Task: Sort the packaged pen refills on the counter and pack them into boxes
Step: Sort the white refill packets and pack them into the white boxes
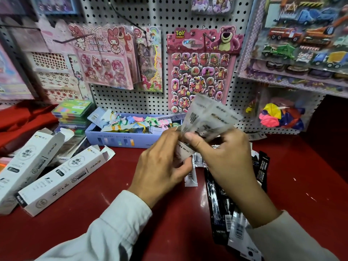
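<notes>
Above the red counter point(94, 213), my left hand point(162, 166) and my right hand point(224, 157) together grip a bunch of clear-and-white refill packets point(207, 117), blurred and fanned upward. More packets, black and clear, lie in a pile point(222, 210) under my right forearm. A single white packet point(191, 178) lies between my hands on the counter. Two long white boxes point(62, 178) point(24, 162) lie open-ended at the left.
A lilac tray point(113, 137) of coloured clips stands against the pegboard. Green card cases point(72, 113) are stacked at its left. Sticker sheets point(201, 72) hang on the pegboard, toy trucks point(301, 40) hang at the right, and a bag of balloons point(278, 115) sits below them.
</notes>
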`<state>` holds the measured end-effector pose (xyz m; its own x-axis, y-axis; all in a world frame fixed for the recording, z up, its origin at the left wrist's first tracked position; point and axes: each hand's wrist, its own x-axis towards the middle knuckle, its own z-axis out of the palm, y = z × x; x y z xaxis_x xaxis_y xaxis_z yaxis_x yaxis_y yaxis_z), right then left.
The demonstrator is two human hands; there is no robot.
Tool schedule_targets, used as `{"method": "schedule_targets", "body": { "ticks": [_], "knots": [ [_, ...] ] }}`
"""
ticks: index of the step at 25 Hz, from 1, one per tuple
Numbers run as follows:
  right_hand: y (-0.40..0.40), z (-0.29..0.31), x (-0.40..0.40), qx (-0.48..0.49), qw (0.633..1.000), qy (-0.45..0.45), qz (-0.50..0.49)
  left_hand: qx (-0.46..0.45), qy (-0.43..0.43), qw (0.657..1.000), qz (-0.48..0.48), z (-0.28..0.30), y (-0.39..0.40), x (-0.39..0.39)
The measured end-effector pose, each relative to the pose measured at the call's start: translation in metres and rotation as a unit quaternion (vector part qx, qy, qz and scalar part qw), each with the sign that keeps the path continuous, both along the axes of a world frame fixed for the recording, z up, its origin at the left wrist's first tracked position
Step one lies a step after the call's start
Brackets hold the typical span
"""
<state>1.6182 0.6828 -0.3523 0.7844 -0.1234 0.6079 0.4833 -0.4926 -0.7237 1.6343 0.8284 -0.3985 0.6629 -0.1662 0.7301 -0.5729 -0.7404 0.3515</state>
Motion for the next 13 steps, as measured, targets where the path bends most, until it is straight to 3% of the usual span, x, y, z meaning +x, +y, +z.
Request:
{"method": "schedule_targets", "body": {
  "ticks": [4,8,13],
  "knots": [
    [-0.008,0.005,-0.003,0.036,0.996,-0.053,0.054,-0.007,0.011,1.0,0.001,0.0,-0.001,-0.001],
    [-0.012,0.002,0.002,-0.13,0.991,-0.009,0.027,-0.014,0.012,1.0,0.01,-0.001,-0.002,-0.003],
    [-0.012,0.009,-0.003,-0.137,0.988,-0.068,-0.016,-0.042,0.01,0.999,0.021,-0.001,-0.005,-0.002]
  ]
}}
